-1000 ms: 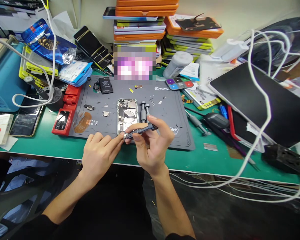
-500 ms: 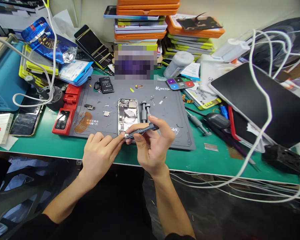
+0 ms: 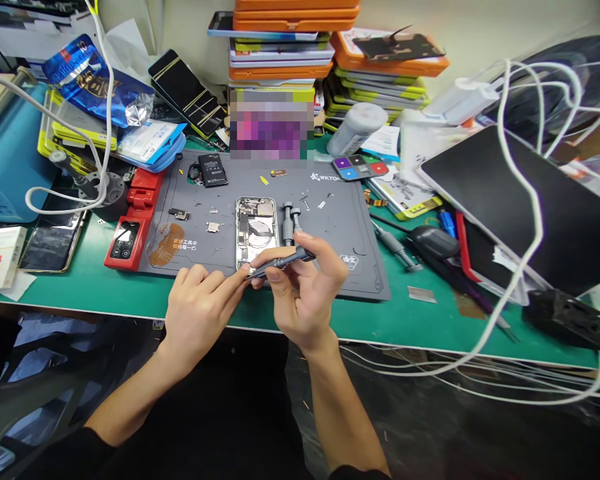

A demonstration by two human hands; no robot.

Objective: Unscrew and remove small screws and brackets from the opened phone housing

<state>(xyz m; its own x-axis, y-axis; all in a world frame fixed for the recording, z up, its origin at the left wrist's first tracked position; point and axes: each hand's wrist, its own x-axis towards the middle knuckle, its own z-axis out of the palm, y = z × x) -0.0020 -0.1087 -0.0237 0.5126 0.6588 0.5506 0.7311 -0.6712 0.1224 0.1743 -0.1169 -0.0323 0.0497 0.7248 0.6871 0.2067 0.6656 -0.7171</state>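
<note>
Opened phone (image 3: 257, 232) lying face up on gray mat (image 3: 210, 248), with internal parts exposed and lower end partly hidden behind the fingers. Right hand (image 3: 305, 300) partly closed around dark screwdriver (image 3: 281, 261), with thumb and fingers along the handle, one raised finger at the capped end, and the tool slanting down leftward to the phone's lower edge. Left hand (image 3: 200, 303) loosely curled, with forefinger extended to the same edge, close beside the tool's tip; impossible to tell of any small piece pinched beneath the fingertips. Just right of the phone, two gray drivers (image 3: 287, 225) side by side; to its left, small metal part (image 3: 213, 227); farther back, black battery (image 3: 213, 171).
</note>
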